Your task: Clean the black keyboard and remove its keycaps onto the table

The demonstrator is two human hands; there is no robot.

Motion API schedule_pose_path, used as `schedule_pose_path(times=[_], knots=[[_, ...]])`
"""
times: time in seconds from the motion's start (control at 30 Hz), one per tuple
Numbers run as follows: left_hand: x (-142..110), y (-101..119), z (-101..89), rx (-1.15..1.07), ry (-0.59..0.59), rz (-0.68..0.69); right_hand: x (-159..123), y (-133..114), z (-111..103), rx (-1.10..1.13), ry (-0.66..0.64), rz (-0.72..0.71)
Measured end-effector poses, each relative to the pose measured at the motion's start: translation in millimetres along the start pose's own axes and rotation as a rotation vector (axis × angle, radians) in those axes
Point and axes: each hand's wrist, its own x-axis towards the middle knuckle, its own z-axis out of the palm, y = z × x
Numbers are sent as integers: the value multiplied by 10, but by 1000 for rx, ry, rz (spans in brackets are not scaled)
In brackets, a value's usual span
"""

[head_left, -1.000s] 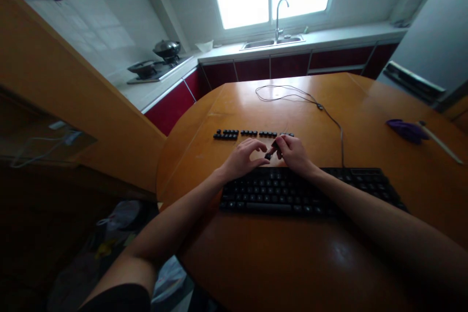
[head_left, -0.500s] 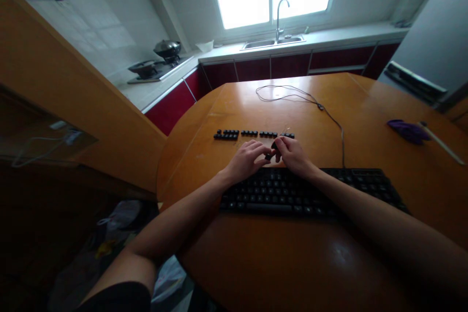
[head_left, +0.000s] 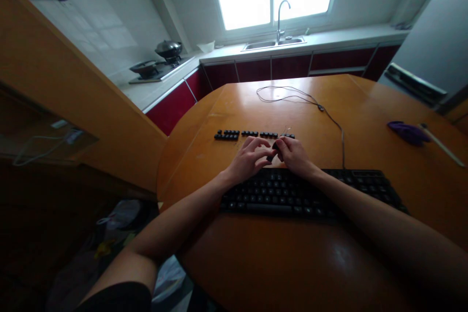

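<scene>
Above the back edge of a black keyboard (head_left: 270, 190), my two hands meet close together. My left hand (head_left: 250, 156) pinches a small black keycap (head_left: 270, 158) between thumb and finger. Curled fingers of my right hand (head_left: 292, 153) close on a small dark piece (head_left: 275, 146) beside it; its kind is too small to tell. Just beyond my hands, loose black keycaps (head_left: 227, 135) lie in short rows on the table. My forearms cover parts of the keyboard.
The keyboard cable (head_left: 342, 141) runs back into a loop on the wooden table (head_left: 310, 258). A purple cloth (head_left: 407, 133) and a light stick (head_left: 444, 145) lie at the right. Behind are a counter with a sink (head_left: 260, 46) and a stove with pans (head_left: 146, 68).
The fingers of my left hand have shifted slightly, and the keycap in them has tilted a little. My right hand stays almost where it was.
</scene>
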Motion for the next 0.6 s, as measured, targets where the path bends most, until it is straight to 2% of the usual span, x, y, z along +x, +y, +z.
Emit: schedule_pose_path(times=[0.17,0.3,0.37,0.47,0.6], knots=[[13,32,7,-26,29,9,6,39,3,42,8,21],[38,-54,-49,-37,117,-64,19,78,23,113,48,62],[36,-207,-110,11,157,-124,25,95,32,130,58,72],[-6,-559,-194,114,206,-217,23,112,40,142,52,78],[-105,-998,-201,200,200,-359,13,121,36,150,45,69]])
